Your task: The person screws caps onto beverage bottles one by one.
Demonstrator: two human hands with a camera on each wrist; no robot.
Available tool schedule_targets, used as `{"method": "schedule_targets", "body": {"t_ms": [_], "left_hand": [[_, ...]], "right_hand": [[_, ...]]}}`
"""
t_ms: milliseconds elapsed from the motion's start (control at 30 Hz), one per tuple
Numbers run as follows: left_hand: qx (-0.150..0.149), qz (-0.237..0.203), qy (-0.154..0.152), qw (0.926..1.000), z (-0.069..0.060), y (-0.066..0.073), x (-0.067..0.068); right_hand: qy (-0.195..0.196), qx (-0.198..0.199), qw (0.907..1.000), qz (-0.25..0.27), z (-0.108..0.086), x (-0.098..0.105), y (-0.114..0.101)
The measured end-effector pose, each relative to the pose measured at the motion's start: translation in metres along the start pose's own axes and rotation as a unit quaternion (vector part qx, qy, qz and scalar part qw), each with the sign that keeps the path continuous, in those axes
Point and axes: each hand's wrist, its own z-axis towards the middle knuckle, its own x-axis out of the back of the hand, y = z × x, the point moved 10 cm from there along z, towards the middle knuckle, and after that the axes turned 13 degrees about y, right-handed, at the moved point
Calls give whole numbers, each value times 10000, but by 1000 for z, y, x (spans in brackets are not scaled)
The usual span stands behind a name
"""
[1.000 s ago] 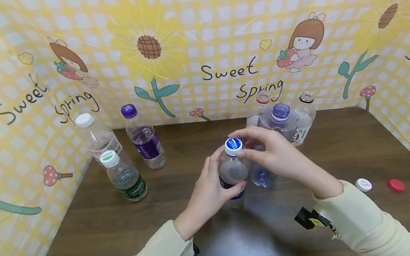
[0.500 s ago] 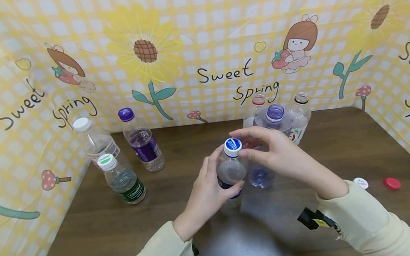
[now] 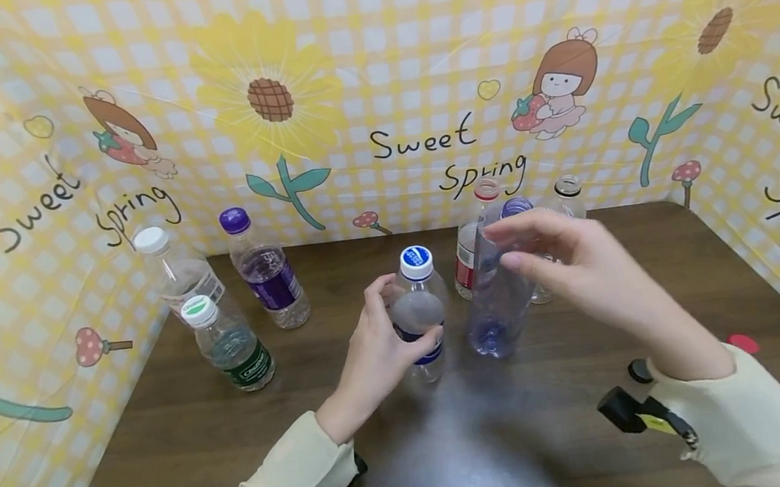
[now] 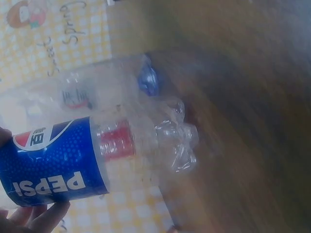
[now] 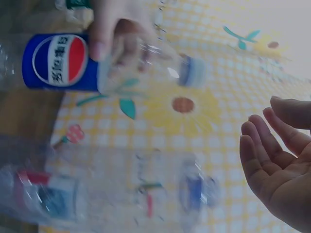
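The left hand (image 3: 374, 343) is gripping the Pepsi bottle (image 3: 419, 311), its fingers and thumb curling around the side, below the cap (image 3: 416, 262). The right hand (image 3: 585, 260) is hovering, its thumb and fingers being apart, while a bluish bottle (image 3: 498, 307) is standing behind them.

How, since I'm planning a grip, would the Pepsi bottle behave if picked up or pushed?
The Pepsi bottle is probably light for its size: no liquid shows through its clear base. Its see-through plastic may dent under a squeeze, though the cap on its neck might help it resist. Tipped over, its round body would likely roll.
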Motion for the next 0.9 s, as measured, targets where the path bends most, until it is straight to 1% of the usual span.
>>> {"method": "schedule_targets", "body": {"t_ms": [100,200,267,400,467,567,667,700,767,833,900], "left_hand": [[63,140,172,9997,7,-10,5],[194,193,335,9991,15,-20,11],[277,202,423,9985,21,-27,14],[486,201,531,9972,31,-43,21],[594,168,571,9965,35,-50,24],[667,102,675,9954,40,-58,29],[669,79,781,9947,44,-64,33],[651,82,821,9945,46,-66,34],[642,100,900,9938,48,-69,38],[637,116,992,9930,50,-73,42],[690,143,1066,9918,53,-78,45]], "right_hand": [[367,4,9993,70,-2,24,6],[602,-116,9981,-23,-6,47,19],[708,-295,9969,-159,-10,60,32],[834,-842,9916,-518,-24,83,66],[879,-1113,9870,-754,-33,92,85],[859,-1469,9785,-1163,-46,104,116],[789,-1837,9667,-1598,-59,115,149],[762,-1973,9612,-1769,-63,118,160],[676,-2230,9538,-1899,-71,121,181],[567,-2356,9484,-2046,-78,123,199],[436,-2422,9453,-2139,-84,124,216]]}}
